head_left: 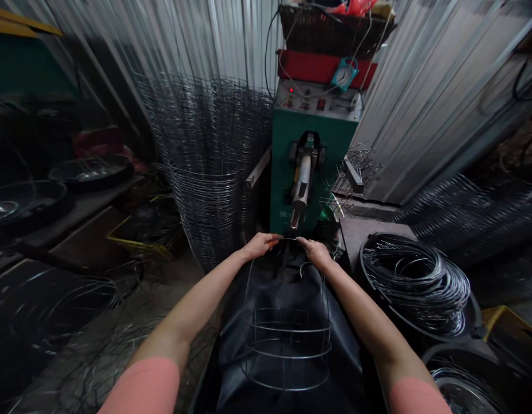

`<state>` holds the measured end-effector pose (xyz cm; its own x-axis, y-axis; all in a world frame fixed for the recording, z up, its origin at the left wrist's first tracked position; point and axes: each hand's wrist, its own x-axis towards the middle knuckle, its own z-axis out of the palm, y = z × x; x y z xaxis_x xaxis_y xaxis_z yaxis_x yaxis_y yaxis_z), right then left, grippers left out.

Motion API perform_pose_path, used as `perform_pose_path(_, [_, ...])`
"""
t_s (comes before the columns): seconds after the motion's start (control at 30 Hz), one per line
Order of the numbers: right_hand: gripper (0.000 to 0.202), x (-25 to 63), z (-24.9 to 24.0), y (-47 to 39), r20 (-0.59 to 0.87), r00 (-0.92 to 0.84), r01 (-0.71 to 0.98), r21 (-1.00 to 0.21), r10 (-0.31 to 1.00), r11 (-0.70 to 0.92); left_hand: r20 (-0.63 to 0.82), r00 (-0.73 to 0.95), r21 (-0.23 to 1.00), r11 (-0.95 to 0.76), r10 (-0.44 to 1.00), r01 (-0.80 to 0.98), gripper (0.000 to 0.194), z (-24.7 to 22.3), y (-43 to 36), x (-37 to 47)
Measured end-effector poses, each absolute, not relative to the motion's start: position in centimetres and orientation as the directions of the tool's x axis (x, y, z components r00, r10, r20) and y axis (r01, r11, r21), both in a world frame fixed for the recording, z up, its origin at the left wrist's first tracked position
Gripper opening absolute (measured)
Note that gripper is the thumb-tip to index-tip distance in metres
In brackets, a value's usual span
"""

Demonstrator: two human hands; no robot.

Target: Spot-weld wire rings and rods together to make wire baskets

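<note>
Wire frame [287, 357] near tub [385, 299] of wire loops [425, 287]

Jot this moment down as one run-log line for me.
left hand: holding wire; right hand: holding same wire; wire frame: over black sheet; green machine: straight ahead, red light lit

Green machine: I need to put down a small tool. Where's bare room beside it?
Bare: the strip of board between the machine and heaped wire rings. Crowded: the machine's front, by left hand, right hand and wire frame; the floor at left, by loose wire.
</note>
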<state>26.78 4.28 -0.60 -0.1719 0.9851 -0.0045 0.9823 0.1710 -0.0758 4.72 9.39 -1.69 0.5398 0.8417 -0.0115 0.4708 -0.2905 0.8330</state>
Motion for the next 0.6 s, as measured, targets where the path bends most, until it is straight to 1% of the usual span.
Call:
perform_pose_path(0.07, [0.042,26.8,-0.2,4.4,-0.019,-0.172,0.985,-0.033,0.985,0.171,-0.035,0.533,0.837,-0.267,0.845,0.478,0.039,-1.3,9.6,5.1])
perform_pose_path(0.13, [0.041,26.9,0.4,4.6,-0.006,-0.170,0.985,-0.046,0.985,0.169,-0.015,0.537,0.832,-0.288,0.844,0.475,0.039,-0.7,10.2,5.4])
perform_pose_path(0.23, [0.038,27.1,1.0,5.4,0.032,-0.158,0.982,-0.101,0.987,0.161,0.034,0.553,0.821,-0.339,0.833,0.460,0.038,0.3,11.3,5.7])
perform_pose_path(0.37, [0.035,27.4,1.0,6.8,0.055,-0.132,0.974,-0.178,0.990,0.140,0.037,0.545,0.802,-0.351,0.838,0.484,0.037,1.2,12.5,6.1])
perform_pose_path(0.5, [0.034,27.8,0.3,7.5,0.082,-0.110,0.948,-0.291,0.991,0.129,0.082,0.557,0.794,-0.392,0.826,0.465,0.033,1.7,12.9,6.4])
perform_pose_path(0.6, [0.032,27.9,0.1,7.6,0.093,-0.095,0.923,-0.365,0.991,0.123,0.068,0.558,0.800,-0.379,0.827,0.464,0.032,1.8,12.8,6.3])
